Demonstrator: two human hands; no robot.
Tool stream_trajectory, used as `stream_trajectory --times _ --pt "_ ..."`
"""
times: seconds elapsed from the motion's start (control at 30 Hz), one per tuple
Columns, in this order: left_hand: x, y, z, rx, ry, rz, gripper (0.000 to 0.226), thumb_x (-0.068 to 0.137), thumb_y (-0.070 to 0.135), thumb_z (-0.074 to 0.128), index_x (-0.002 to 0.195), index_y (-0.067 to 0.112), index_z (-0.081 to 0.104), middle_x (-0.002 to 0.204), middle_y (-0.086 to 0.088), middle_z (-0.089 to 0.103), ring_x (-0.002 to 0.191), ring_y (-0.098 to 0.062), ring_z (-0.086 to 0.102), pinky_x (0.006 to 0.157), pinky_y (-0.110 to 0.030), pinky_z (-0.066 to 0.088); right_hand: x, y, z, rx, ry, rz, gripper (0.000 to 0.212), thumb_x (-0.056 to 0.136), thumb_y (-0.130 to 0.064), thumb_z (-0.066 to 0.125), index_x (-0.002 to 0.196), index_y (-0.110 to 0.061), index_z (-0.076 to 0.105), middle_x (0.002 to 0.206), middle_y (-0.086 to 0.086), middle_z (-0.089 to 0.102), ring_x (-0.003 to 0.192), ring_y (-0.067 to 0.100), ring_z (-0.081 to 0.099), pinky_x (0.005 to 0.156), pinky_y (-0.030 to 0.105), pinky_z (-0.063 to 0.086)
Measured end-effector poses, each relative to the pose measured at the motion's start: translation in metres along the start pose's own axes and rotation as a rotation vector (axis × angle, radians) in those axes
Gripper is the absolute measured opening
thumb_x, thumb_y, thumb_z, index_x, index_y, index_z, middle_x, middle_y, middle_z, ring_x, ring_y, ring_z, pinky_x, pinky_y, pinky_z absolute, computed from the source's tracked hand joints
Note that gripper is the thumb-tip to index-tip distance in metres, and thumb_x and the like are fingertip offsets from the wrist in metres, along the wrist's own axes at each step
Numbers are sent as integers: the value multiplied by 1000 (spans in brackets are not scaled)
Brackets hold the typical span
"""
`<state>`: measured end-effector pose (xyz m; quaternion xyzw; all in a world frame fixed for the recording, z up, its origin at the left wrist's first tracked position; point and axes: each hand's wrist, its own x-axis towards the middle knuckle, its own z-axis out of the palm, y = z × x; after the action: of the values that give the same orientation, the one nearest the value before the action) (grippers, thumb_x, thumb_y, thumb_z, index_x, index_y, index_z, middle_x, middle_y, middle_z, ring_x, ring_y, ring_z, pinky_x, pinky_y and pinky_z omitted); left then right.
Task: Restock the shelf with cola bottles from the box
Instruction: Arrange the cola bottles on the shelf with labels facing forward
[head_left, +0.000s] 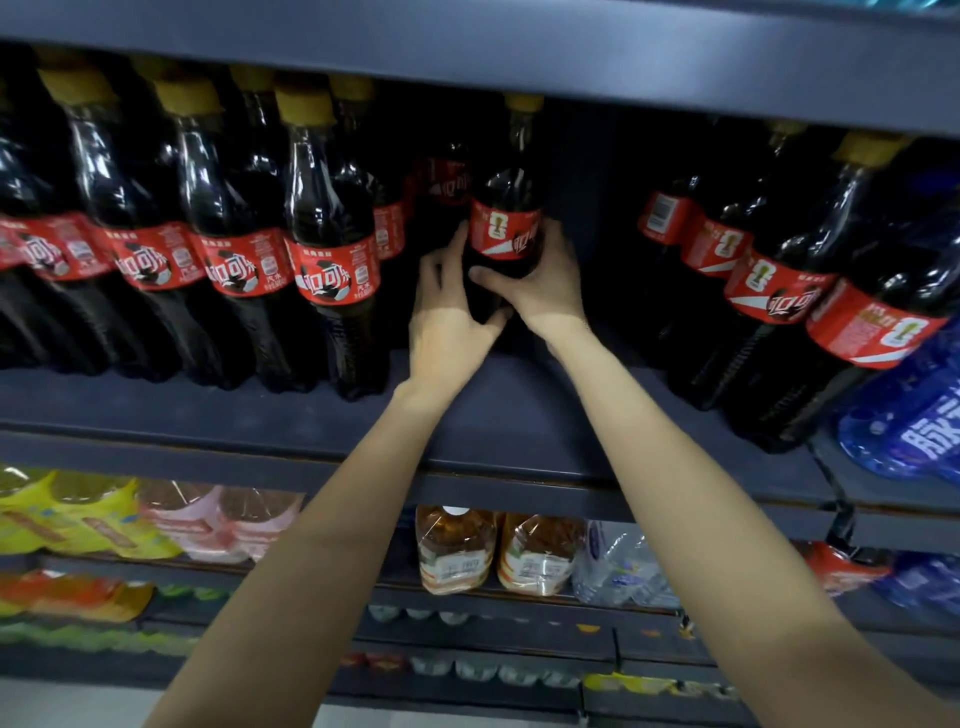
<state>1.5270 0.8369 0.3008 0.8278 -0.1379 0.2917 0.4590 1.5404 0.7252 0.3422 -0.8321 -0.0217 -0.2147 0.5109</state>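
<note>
Red-labelled bottle (506, 228) standing upright mid-frame; I'm gripping it with left hand (448, 317) and right hand (543, 283), shelf (483, 415) gap behind.

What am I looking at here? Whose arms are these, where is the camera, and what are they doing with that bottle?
There is no machine here: these are a person's two bare arms, filmed by one wide-angle camera worn on the head, looking forward and down. That is why the arms reach in from the bottom of the picture.

Both hands are on one cola bottle standing upright deep in a gap on the dark shelf. The left hand wraps its lower part from the left, and the right hand grips it from the right, fingers curled across the front.

A row of cola bottles fills the shelf to the left, and more cola bottles stand to the right. The shelf below holds amber drink bottles. The box is not in the picture.
</note>
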Motion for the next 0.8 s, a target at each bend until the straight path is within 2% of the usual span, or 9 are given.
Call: stream_trajectory --times 0.07,0.17,0.23,0.3,0.37,0.5,0.63,0.8 --pt "-1 0 3 9 -5 -42 88 75 22 77 148 18 27 138 -10 43 121 -24 51 91 -34 48 0 -2 5 -10 28 30 76 66 -31 84 127 -14 42 127 7 48 105 12 48 87 25 42" --pt "4 0 3 -14 5 -78 80 78 17 74 146 17 31 133 -7 48 111 -17 57 88 -34 50 4 1 -4 11 -89 -4 70 72 -21 80 129 -12 41 125 5 54 109 12 52 86 19 40" --pt "6 -1 3 -23 -4 -99 77 80 14 72 145 17 32 133 -5 48 109 -14 58 88 -31 49 8 4 -11 -6 -120 -29 66 71 -18 80 126 -12 44 115 -1 61 105 11 57 80 11 43" --pt "7 1 3 -18 8 -128 75 82 12 68 147 17 30 136 -7 46 115 -18 55 92 -36 49 10 1 -9 -21 -85 -49 64 68 -20 83 121 -14 47 102 -8 61 90 4 58 70 4 42" --pt "8 2 4 16 18 -172 75 84 11 65 148 15 25 141 -11 41 124 -25 49 99 -41 46 12 -6 1 -36 -48 -51 65 66 -25 85 118 -16 48 96 -11 59 84 2 57 70 8 43" --pt "1 -1 4 99 -52 -249 82 86 11 61 151 10 12 148 -17 31 132 -33 39 103 -40 39 20 -16 26 -91 -23 -46 68 65 -34 84 120 -17 47 104 -7 65 96 13 63 81 24 48" --pt "-1 -2 2 96 -63 -297 83 87 11 59 151 8 7 147 -19 31 128 -36 43 98 -40 41 23 -19 36 -163 -5 -61 72 64 -40 83 121 -18 45 112 -2 67 101 17 65 75 22 42" --pt "-8 -3 7 -10 -75 -320 85 85 8 60 151 5 7 154 -18 23 140 -32 30 112 -43 33 24 -15 40 -157 -21 -92 76 64 -43 83 121 -16 42 112 -1 67 100 19 65 79 27 48"
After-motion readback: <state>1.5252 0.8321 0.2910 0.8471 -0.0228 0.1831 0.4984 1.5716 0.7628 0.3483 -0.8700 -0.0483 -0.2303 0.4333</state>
